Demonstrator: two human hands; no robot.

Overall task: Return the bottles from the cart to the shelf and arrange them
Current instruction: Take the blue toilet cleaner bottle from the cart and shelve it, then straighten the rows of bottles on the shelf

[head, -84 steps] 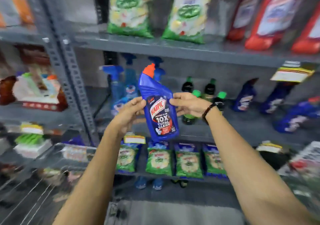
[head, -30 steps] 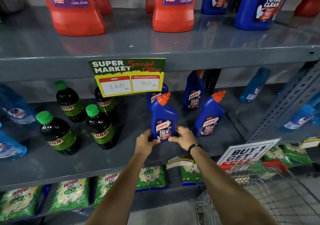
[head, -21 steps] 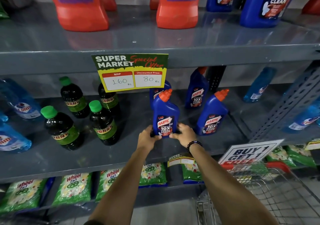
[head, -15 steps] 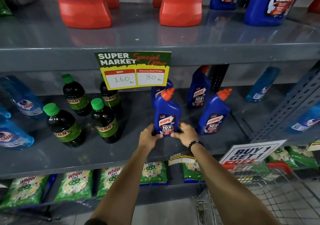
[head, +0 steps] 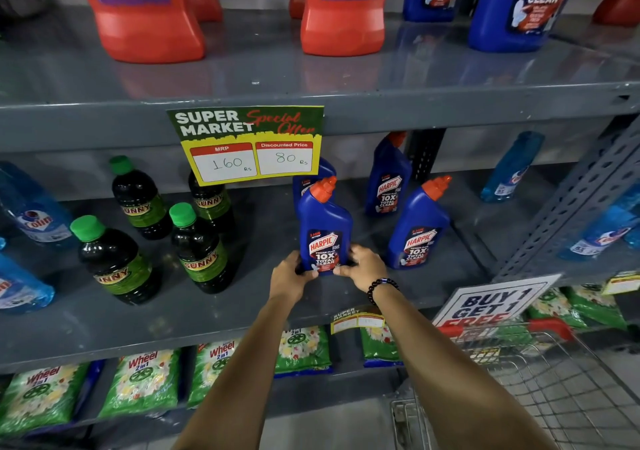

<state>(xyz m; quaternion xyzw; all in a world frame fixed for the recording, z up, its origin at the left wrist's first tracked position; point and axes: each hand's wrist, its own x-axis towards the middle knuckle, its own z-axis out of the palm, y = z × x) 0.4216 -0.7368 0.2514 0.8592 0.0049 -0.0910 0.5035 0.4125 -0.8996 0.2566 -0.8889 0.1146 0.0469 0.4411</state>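
gripping blue harpic bottle point(head: 325, 231) upright on grey metal shelf point(head: 242, 311), both hands' fingers point(head: 341, 271) around its base

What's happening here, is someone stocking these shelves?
Yes. A person is setting a blue Harpic bottle upright on the grey middle shelf, with the left hand and right hand holding its base from either side. Other blue Harpic bottles stand behind and to its right, dark green-capped Sunny bottles to its left. A wire shopping cart waits at lower right.
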